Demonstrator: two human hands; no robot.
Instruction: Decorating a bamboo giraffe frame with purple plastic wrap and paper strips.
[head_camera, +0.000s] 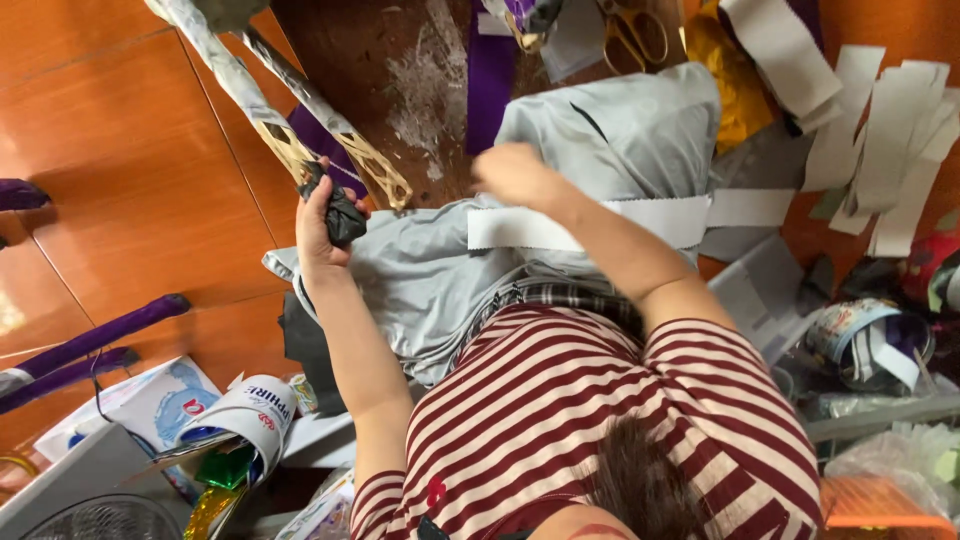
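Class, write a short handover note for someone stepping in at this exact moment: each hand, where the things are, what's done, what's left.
Left hand: closed on a dark wad at the ends of two paper-wrapped sticks.
Right hand: blurred, on the grey cloth; grip unclear.
Long white strip lies across the cloth; scissors beyond it.
Done: a heap of white strips lies at the right.
Left: the long strip is loose, held by neither hand.

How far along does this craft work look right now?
Done: a pile of cut white strips lies ready. In hand: the left hand grips a dark wad at the foil-wrapped sticks; the right hand rests on grey cloth. Left: one strip lies across it, unattached.
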